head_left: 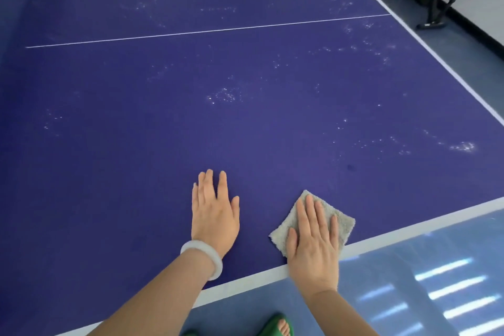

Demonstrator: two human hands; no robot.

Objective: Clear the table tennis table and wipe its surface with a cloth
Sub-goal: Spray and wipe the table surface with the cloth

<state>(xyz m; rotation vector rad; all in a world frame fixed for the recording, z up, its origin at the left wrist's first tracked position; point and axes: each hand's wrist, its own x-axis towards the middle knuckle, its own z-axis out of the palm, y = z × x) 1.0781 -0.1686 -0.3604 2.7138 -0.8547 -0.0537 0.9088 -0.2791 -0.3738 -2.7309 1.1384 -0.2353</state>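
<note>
Head view: my left hand (214, 215) lay palm-down on the blue desk (136, 158), fingers (222, 183) straight and slightly spread, released, grasping nothing. A pale bangle (203, 256) sat on that wrist.

My right hand (313, 248) was flat on the grey cloth (342, 222). Its fingers (311, 213) were stretched out and pressed down on the cloth, not curled round it. The cloth was a small, roughly square fuzzy piece lying flat on the desk, just beside the near white edge line (245, 279), to the right of my left hand and apart from it. The heel of my right hand overlapped the edge line.

The desk top had table tennis markings, with a thin white centre line (207, 31) across the far part. Patches of whitish specks (223, 95) were scattered over the surface, mostly mid and far, some toward the right edge. The strip nearest my hands looked plainer.

Off the desk, the glossy blue-grey floor (381, 281) showed light reflections at lower right. My foot in a green slipper (275, 326) was at the bottom edge. A black stand (433, 0) stood on the floor at upper right, beyond the desk; I couldn't make out what it carried.
</note>
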